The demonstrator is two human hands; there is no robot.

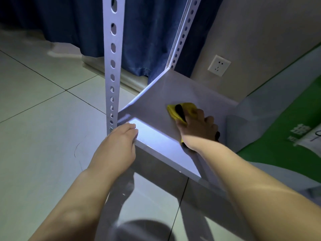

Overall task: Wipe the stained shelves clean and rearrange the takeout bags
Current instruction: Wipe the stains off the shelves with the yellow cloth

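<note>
Two hands: both are at the shelf (173,91) in the middle of the frame, one on its edge and one on its top.
Left hand (119,143): lower centre, with fingers curled over the shelf's front edge at the near left corner, gripping it just beside the front post (112,66).
Right hand (198,126): centre right, with fingers bent around a yellow cloth (184,108), holding it down on the shelf top. A dark strip shows in the cloth's folds, but it is too blurred to tell what it is.
Shelf: a pale metal board running from the centre towards the lower right, its front lip catching bright light.
Bag (286,122): green and white, on the right side of the frame just beyond the right hand, on the same shelf; it has white printing and a paper slip.
Posts: the front post rises through the upper centre, punched with holes; the back post (184,32) leans in from the top right of centre.
Socket (219,65): a white socket on the wall, upper right.
Curtain (147,40): dark blue, across the top behind the posts — its hem reaches the floor (43,110).
Floor: pale tiles, filling the left side of the frame.
</note>
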